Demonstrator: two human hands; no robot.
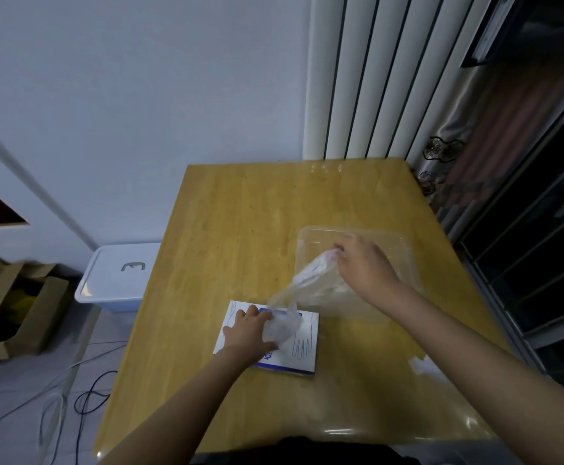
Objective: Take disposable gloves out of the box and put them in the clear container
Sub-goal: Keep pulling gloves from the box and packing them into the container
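A flat white and blue glove box (pixel 302 350) lies on the wooden table (pixel 227 229) near its front. My left hand (pixel 248 333) rests on top of the box, fingers spread, pressing it down beside a puff of clear gloves (pixel 282 325) at the opening. My right hand (pixel 363 263) pinches a stretched bunch of clear disposable gloves (pixel 311 280) and holds it above the clear container (pixel 405 243), which sits to the right of the box. The drawn-out gloves still reach back to the box opening.
A white lidded storage bin (pixel 119 276) stands on the floor left of the table. Open cardboard boxes (pixel 15 307) and cables (pixel 89 394) lie further left. A white radiator (pixel 368 75) and curtain are behind the table; dark shelving stands at the right.
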